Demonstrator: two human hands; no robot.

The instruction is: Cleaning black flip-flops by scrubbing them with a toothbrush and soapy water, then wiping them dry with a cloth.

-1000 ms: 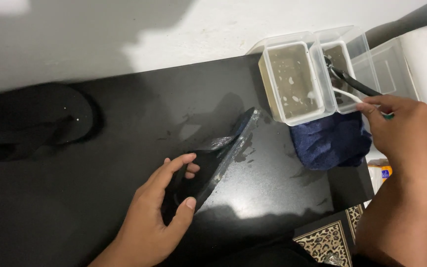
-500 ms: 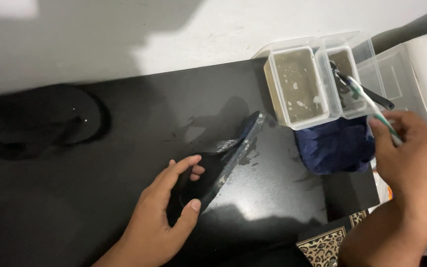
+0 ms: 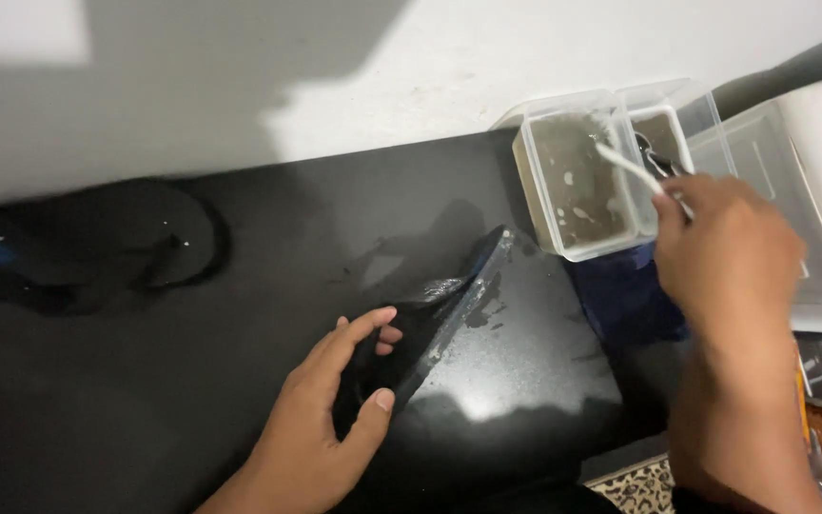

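Dipping the brush while the dark piece waits

I have the right hand (image 3: 725,252) closed around a white-handled brush (image 3: 625,164), its tip over the nearer tub (image 3: 577,181) of murky liquid at the counter's (image 3: 240,400) far right corner. The left hand (image 3: 330,419) pins a flat black wedge-shaped piece (image 3: 440,314), fingers curled on its near end. My read: wetting the brush; next calls for carrying it across without dripping. Two tubs, one brush, one blue cloth (image 3: 620,295).

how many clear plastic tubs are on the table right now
2 show as tubs: one with murky liquid, where the right hand dips a white brush, and a second beside it on its right. A clear plastic piece further right could be a lid or another tub.
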